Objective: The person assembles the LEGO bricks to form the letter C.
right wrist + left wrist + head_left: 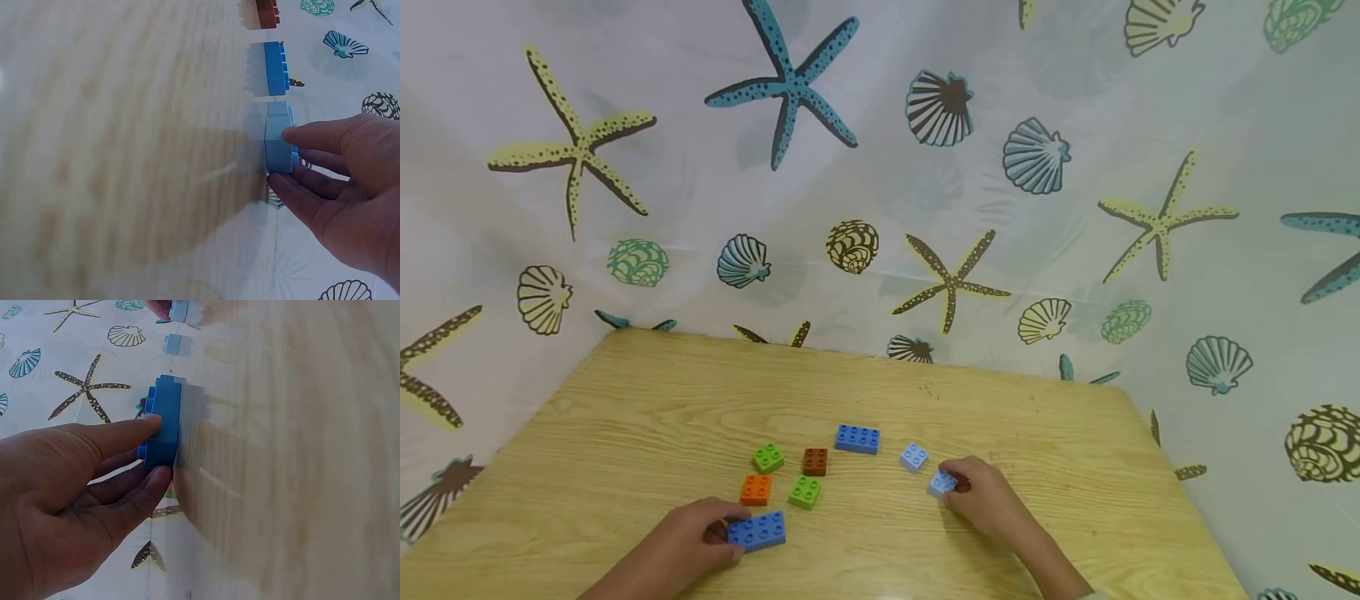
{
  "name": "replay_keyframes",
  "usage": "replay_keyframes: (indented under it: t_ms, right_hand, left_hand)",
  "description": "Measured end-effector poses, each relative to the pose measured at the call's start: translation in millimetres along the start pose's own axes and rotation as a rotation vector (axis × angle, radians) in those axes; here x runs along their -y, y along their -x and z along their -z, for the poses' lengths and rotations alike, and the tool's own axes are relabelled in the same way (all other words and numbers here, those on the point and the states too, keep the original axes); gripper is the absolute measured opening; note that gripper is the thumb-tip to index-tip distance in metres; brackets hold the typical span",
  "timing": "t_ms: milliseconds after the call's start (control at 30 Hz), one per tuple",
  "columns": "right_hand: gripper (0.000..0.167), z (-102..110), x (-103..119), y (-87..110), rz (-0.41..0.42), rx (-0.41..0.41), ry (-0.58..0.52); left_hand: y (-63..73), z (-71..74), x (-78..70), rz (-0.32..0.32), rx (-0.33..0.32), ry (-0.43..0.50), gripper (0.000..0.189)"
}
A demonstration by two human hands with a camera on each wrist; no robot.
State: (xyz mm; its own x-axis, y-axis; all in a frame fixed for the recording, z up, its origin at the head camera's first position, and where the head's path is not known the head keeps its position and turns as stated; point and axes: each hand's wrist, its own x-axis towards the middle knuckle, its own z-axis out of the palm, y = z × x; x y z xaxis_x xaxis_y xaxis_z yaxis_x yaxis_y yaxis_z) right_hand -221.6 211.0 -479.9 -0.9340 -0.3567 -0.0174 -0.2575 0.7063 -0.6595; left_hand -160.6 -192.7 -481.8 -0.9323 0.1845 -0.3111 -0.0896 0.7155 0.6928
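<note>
At the near left of the table, my left hand [688, 537] holds a long blue toy brick [757, 532] by its left end. The left wrist view shows the thumb on the near side of that brick [164, 428], studs facing left, with other fingers at its lower end. On the right, my right hand [985, 497] pinches a small light blue brick [942, 483] between thumb and fingers. A second light blue brick [913, 457] lies just beyond it, apart in the head view. In the right wrist view the gripped light blue brick [279, 153] is low on the tabletop.
Between the hands on the wooden table [1037, 433] lie an orange brick [756, 490], two green bricks, one [768, 457] farther back and one [805, 492] nearer, a brown brick [816, 461] and another long blue brick [857, 439]. A shell-and-starfish patterned cloth [880, 192] hangs behind.
</note>
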Motion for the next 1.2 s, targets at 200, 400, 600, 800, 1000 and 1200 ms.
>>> replay_keyframes:
  t_ms: [200, 400, 600, 800, 1000, 1200]
  right_hand:
    - [0.037, -1, -2, 3.3, 0.014, 0.028, -0.043]
    - [0.037, -3, 0, 8.6, 0.034, 0.040, -0.088]
    - [0.036, -5, 1, 13.6, 0.037, 0.048, -0.134]
    - [0.035, -8, 3, 19.3, 0.018, 0.090, -0.219]
    - [0.035, -12, 8, 24.4, 0.021, 0.127, -0.291]
    - [0.034, -16, 15, 27.9, 0.055, 0.139, -0.330]
  left_hand:
    - [0.4, -3.8, -5.7, -0.017, 0.004, -0.012, 0.041]
    - [-1.8, -10.0, -11.9, 0.006, 0.037, 0.016, 0.041]
    - [-4.3, -18.1, -19.6, 0.005, 0.071, 0.068, 0.039]
    - [-7.6, -27.7, -26.9, -0.024, 0.086, 0.090, 0.039]
    - [-11.0, -35.1, -32.3, -0.061, 0.117, 0.092, 0.039]
    - [-13.4, -39.7, -37.2, -0.140, 0.127, 0.102, 0.039]
